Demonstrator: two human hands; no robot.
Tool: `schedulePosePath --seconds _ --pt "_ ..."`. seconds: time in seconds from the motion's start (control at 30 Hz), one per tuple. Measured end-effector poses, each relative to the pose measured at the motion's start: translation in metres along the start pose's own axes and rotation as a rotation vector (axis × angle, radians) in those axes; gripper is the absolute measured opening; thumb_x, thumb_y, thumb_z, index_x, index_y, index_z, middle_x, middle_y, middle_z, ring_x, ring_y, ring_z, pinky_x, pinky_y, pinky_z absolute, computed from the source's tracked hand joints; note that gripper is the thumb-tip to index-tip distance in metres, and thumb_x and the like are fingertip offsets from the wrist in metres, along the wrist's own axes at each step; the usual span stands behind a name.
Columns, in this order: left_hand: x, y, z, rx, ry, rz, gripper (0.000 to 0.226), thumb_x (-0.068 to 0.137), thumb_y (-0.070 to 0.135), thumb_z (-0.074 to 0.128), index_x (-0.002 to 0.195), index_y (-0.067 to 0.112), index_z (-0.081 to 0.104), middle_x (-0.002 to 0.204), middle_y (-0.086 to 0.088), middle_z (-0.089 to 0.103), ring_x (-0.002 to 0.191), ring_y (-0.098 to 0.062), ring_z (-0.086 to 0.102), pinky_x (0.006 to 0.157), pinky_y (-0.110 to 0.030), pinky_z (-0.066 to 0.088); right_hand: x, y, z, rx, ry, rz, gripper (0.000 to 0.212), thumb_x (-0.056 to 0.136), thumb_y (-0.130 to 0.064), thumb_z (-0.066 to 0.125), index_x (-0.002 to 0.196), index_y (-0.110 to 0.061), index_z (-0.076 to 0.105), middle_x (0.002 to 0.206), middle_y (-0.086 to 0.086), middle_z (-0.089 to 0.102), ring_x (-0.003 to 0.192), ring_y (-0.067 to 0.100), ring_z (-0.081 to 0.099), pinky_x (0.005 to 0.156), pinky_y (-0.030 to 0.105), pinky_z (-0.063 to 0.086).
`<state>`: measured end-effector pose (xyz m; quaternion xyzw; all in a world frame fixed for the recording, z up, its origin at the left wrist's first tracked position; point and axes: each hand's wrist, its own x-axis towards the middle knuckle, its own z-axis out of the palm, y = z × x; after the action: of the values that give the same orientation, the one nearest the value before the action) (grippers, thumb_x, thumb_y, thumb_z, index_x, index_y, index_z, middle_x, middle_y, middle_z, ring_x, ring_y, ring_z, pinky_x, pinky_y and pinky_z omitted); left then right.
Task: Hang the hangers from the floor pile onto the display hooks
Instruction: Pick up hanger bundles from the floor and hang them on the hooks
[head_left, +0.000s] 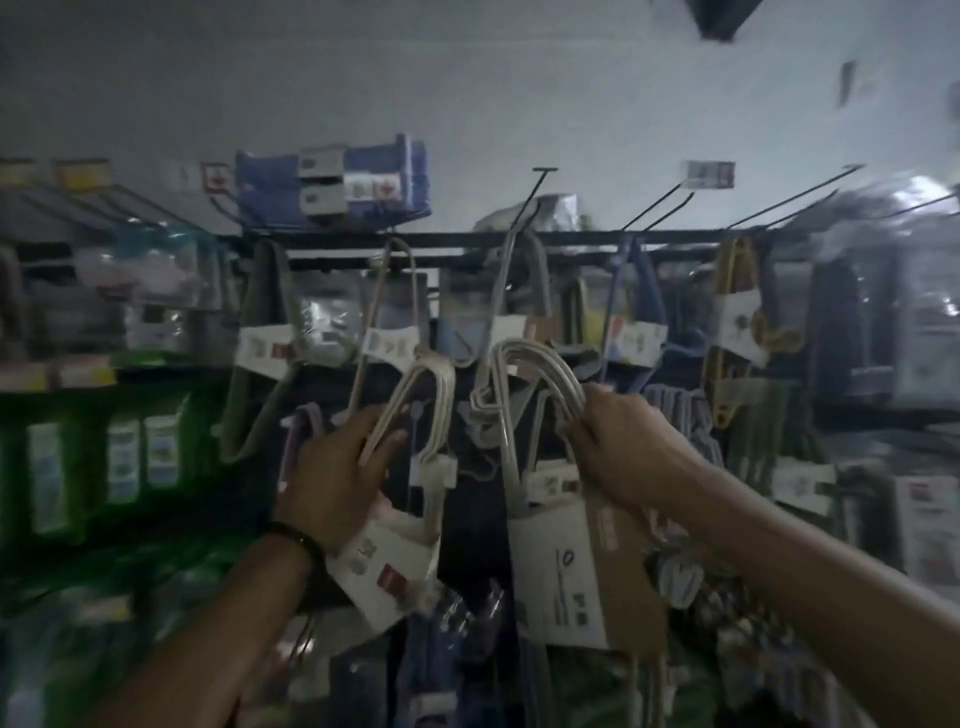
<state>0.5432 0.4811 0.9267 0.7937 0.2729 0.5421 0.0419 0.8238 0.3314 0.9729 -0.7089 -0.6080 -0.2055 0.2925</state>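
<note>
White hangers (543, 374) ride hooks-up to slip over the peg (530, 200) above centre; my left grip (337, 467) clamps one bundle (423, 410), right grip (623, 447) the other.

Bare hooks (530, 196) jutted free at upper centre and right; clear air before wall (467, 104). Below rail (467, 240), hung hanger packs (387, 343) crowded centre, gaps narrow.

Rail (457, 240) across the centre; hanger packs (262, 322) hang in a row beneath it, display hooks (531, 197) jut forward above it, a box (363, 176) sits on hooks upper left. Before the rail, left hand (337, 467) holds a hanger bundle (431, 384), right hand (623, 447) holds a second bundle (550, 364), side by side.
</note>
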Motion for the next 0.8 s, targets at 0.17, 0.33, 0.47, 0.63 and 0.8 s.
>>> schedulePosePath --seconds 0.17,0.33,0.47,0.63,0.8 --pt "0.081 -0.019 0.000 -0.095 -0.403 0.143 0.023 0.105 0.043 0.056 0.122 0.037 0.070 0.100 0.005 0.078 0.087 -0.012 0.075 0.077 -0.039 0.061 0.083 0.014 -0.021 -0.201 0.022 0.063 0.014 0.105 -0.030 0.053 0.100 -0.017 0.049 0.092 0.007 0.059 0.080 0.030 0.063 0.063 0.032 0.047" --pt "0.143 -0.014 0.015 -0.278 -0.523 0.248 0.045 0.098 0.071 0.046 0.130 0.047 0.066 0.115 0.010 0.078 0.102 -0.012 0.076 0.090 -0.035 0.061 0.150 -0.005 -0.043 -0.278 -0.051 0.113 0.028 0.109 -0.023 0.047 0.121 -0.010 0.070 0.118 0.013 0.068 0.109 0.032 0.065 0.090 0.038 0.056" --pt "0.178 0.002 0.030 -0.357 -0.564 0.259 0.037 0.103 0.053 0.045 0.126 0.037 0.069 0.109 0.011 0.080 0.096 -0.016 0.078 0.083 -0.042 0.063 0.200 -0.006 -0.057 -0.334 -0.006 0.074 0.023 0.108 -0.019 0.049 0.098 -0.007 0.066 0.094 -0.002 0.056 0.106 0.020 0.065 0.082 0.032 0.046" --pt "0.219 0.010 0.039 -0.394 -0.510 0.250 0.033 0.102 0.057 0.053 0.114 0.039 0.077 0.111 0.003 0.080 0.103 -0.020 0.077 0.090 -0.046 0.060 0.251 0.007 -0.067 -0.251 0.263 0.108 0.021 0.105 -0.022 0.059 0.116 -0.005 0.061 0.098 0.010 0.062 0.077 0.022 0.056 0.064 0.029 0.043" --pt "0.252 0.027 0.049 -0.353 -0.375 0.196 0.033 0.104 0.048 0.050 0.092 0.037 0.079 0.096 0.000 0.081 0.088 -0.021 0.078 0.079 -0.041 0.057 0.269 0.014 -0.064 -0.170 0.464 0.110 0.027 0.105 -0.023 0.057 0.127 -0.008 0.056 0.106 0.014 0.063 0.088 0.031 0.058 0.069 0.037 0.042"
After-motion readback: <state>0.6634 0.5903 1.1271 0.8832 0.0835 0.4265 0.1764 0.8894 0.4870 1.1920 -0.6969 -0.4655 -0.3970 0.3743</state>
